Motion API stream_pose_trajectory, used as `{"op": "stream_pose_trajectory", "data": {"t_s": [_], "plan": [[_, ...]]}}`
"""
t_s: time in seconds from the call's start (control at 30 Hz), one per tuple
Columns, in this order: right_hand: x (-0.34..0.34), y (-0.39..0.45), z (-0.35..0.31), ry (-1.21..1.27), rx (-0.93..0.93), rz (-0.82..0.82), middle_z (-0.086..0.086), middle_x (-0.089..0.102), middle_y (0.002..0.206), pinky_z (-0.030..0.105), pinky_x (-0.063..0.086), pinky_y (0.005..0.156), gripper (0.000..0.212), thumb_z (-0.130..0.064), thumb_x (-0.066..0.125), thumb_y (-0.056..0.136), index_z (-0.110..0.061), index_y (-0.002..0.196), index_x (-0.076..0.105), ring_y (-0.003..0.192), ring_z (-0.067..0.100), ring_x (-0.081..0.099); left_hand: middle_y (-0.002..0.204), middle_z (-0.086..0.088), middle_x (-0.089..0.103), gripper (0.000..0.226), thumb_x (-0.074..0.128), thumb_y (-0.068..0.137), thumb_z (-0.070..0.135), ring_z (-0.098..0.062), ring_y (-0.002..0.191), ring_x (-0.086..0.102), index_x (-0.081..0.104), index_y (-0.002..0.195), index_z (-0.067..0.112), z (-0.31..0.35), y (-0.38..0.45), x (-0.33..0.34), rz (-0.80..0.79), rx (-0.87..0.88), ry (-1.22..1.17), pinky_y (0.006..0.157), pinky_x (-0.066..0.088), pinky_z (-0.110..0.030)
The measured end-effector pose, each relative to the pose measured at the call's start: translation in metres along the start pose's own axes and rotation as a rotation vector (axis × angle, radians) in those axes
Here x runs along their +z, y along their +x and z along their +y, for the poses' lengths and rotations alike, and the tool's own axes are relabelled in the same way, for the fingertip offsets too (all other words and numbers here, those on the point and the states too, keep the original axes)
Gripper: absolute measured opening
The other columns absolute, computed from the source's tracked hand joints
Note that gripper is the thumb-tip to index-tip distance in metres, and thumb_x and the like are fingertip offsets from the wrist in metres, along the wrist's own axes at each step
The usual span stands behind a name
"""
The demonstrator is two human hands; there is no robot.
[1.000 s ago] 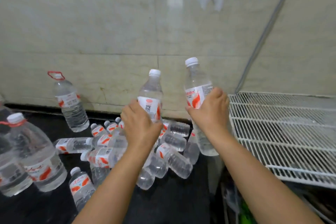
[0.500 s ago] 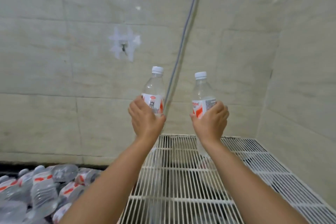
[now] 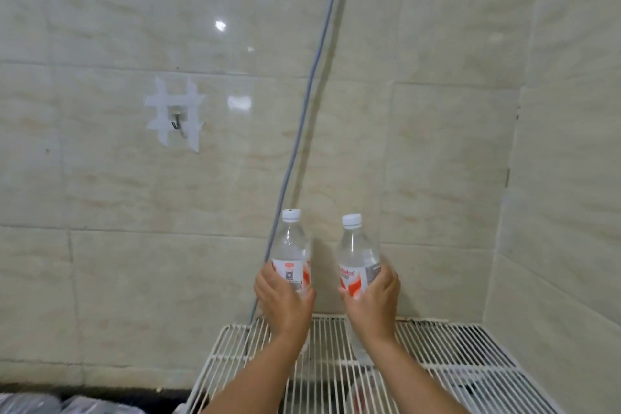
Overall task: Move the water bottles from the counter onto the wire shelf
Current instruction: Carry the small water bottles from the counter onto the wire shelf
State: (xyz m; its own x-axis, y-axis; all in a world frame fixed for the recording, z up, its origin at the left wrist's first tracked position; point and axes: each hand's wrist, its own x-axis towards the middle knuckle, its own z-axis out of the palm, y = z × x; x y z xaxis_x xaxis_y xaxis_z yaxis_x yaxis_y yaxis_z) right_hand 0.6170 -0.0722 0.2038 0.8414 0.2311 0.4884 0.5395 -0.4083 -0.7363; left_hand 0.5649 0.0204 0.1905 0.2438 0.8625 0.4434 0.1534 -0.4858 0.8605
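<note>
Tiled walls met in a corner behind the white wire shelf [image 3: 453, 346].
I had my left hand [image 3: 285, 307] wrapped round one water bottle [image 3: 291, 255] and my right hand [image 3: 373, 304] round another bottle [image 3: 357, 257], both upright above the shelf's back edge.

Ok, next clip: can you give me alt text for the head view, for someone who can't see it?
Two hands each hold an upright, white-capped water bottle over the back of a white wire shelf: left hand on the left bottle, right hand on the right bottle. Behind them are a beige tiled wall, a grey cable and a taped hook.
</note>
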Motion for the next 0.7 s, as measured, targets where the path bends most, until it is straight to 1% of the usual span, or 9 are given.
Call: {"op": "stream_pose_trajectory", "data": {"t_s": [0.1, 0.2, 0.27, 0.4, 0.47, 0.53, 0.6, 0.67, 0.7], "plan": [[0.010, 0.010, 0.005, 0.061, 0.038, -0.007, 0.021, 0.037, 0.135, 0.032, 0.030, 0.106, 0.081, -0.015, 0.076, 0.072, 0.005, 0.134, 0.028, 0.128, 0.029, 0.034, 0.124, -0.025, 0.042, 0.074, 0.075, 0.070, 0.014, -0.038, 0.112, 0.041, 0.035, 0.128, -0.005, -0.005, 0.007, 0.011, 0.027, -0.016, -0.016, 0.094, 0.042, -0.049], [0.015, 0.014, 0.009, 0.103, 0.069, 0.001, 0.019, 0.034, 0.137, 0.032, 0.032, 0.105, 0.081, -0.013, 0.075, 0.073, 0.003, 0.135, 0.025, 0.129, 0.028, 0.033, 0.121, -0.027, 0.043, 0.075, 0.077, 0.067, 0.012, -0.040, 0.109, 0.043, 0.038, 0.127, -0.007, -0.013, 0.003, 0.016, 0.036, -0.016, -0.035, 0.091, 0.044, -0.053], [0.013, 0.017, 0.015, 0.131, 0.107, 0.005, 0.019, 0.033, 0.137, 0.032, 0.034, 0.103, 0.082, -0.013, 0.075, 0.073, 0.001, 0.136, 0.024, 0.128, 0.028, 0.033, 0.123, -0.028, 0.041, 0.076, 0.077, 0.067, 0.011, -0.041, 0.109, 0.043, 0.037, 0.129, -0.005, -0.014, -0.002, 0.015, 0.012, -0.042, -0.075, 0.091, 0.044, -0.052], [0.010, 0.014, 0.025, 0.168, 0.135, -0.017, 0.018, 0.034, 0.134, 0.036, 0.039, 0.100, 0.084, -0.015, 0.077, 0.071, -0.001, 0.136, 0.025, 0.125, 0.030, 0.037, 0.132, -0.020, 0.033, 0.085, 0.076, 0.069, 0.011, -0.033, 0.120, 0.038, 0.026, 0.137, 0.002, -0.016, 0.000, 0.000, -0.117, -0.100, -0.085, 0.099, 0.038, -0.039], [0.011, 0.010, 0.027, 0.146, 0.133, -0.014, 0.018, 0.035, 0.134, 0.037, 0.039, 0.102, 0.086, -0.017, 0.078, 0.071, -0.001, 0.137, 0.025, 0.126, 0.029, 0.038, 0.133, -0.016, 0.037, 0.081, 0.075, 0.072, 0.017, -0.030, 0.123, 0.039, 0.027, 0.137, 0.005, -0.021, 0.006, -0.006, -0.214, -0.087, -0.108, 0.101, 0.036, -0.039], [0.012, 0.007, 0.027, 0.119, 0.135, 0.012, 0.018, 0.036, 0.135, 0.035, 0.037, 0.102, 0.087, -0.018, 0.078, 0.070, -0.001, 0.138, 0.025, 0.127, 0.029, 0.037, 0.127, -0.013, 0.047, 0.067, 0.069, 0.079, 0.019, -0.026, 0.115, 0.048, 0.032, 0.133, 0.009, -0.025, 0.012, -0.011, -0.319, -0.089, -0.197, 0.098, 0.041, -0.039], [0.011, 0.005, 0.023, 0.079, 0.146, 0.029, 0.018, 0.037, 0.134, 0.033, 0.036, 0.102, 0.087, -0.021, 0.078, 0.070, 0.000, 0.137, 0.026, 0.126, 0.029, 0.037, 0.120, -0.012, 0.052, 0.053, 0.061, 0.085, 0.010, -0.020, 0.102, 0.050, 0.034, 0.130, 0.009, -0.026, 0.017, -0.016, -0.420, -0.121, -0.263, 0.090, 0.043, -0.034], [0.011, 0.003, 0.015, -0.035, 0.154, 0.041, 0.017, 0.040, 0.133, 0.032, 0.037, 0.101, 0.085, -0.030, 0.076, 0.071, 0.000, 0.134, 0.028, 0.124, 0.028, 0.039, 0.116, -0.011, 0.053, 0.047, 0.058, 0.086, 0.005, -0.019, 0.100, 0.051, 0.037, 0.128, 0.007, -0.025, 0.024, -0.020, -0.487, -0.135, -0.287, 0.087, 0.044, -0.032], [0.009, 0.001, 0.010, -0.120, 0.146, 0.042, 0.017, 0.041, 0.132, 0.032, 0.037, 0.100, 0.084, -0.036, 0.074, 0.072, -0.001, 0.133, 0.028, 0.123, 0.028, 0.041, 0.115, -0.010, 0.054, 0.047, 0.062, 0.084, 0.008, -0.020, 0.101, 0.053, 0.039, 0.126, 0.007, -0.023, 0.025, -0.023, -0.487, -0.122, -0.268, 0.087, 0.045, -0.033]]}}
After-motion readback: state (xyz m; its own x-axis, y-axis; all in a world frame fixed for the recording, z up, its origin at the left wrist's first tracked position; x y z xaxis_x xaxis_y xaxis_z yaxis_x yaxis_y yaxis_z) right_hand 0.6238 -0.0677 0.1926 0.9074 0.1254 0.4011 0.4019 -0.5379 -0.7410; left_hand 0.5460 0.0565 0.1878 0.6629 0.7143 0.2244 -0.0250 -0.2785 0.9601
